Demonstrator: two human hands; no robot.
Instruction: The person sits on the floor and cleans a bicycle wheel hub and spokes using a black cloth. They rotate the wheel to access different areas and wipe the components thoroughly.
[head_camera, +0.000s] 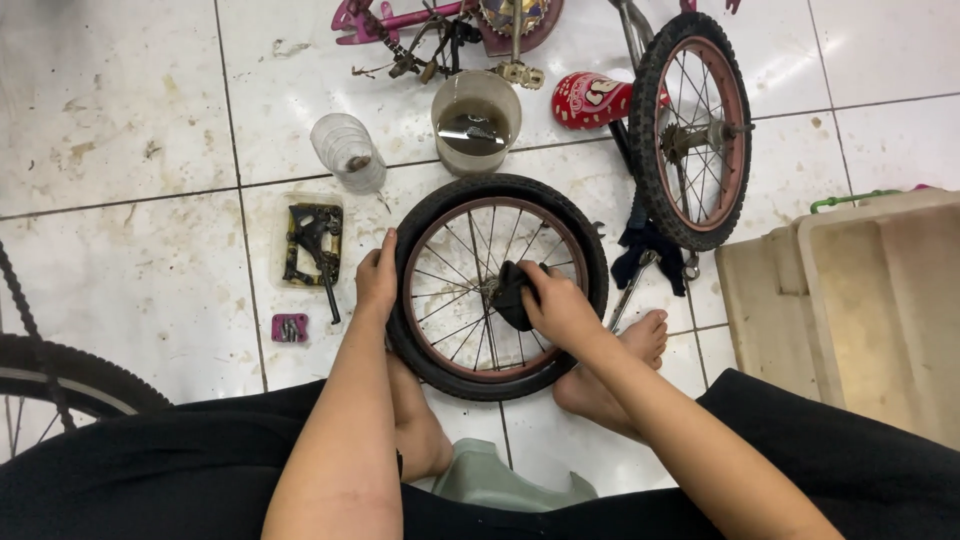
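Two hands on the small wheel (497, 287), flat on the floor (130, 130) between the feet. Left hand (376, 280) curled on tyre at 9 o'clock; right hand (558, 305) presses dark rag (510, 293) onto hub, nearer centre.

Open tiled floor (120, 130) is found to the far left, well apart from the clutter. Left of the small wheel (497, 287), passage is narrowed by a clear tray of dark parts (310, 243), a small pink piece (290, 327) and a plastic bottle (347, 152). Ahead, the way is blocked by a cup of murky liquid (476, 121) and a pink bicycle frame (440, 25). To the right, a second wheel (692, 130), a dark rag (648, 255) and a beige bin (860, 310) stand close together.
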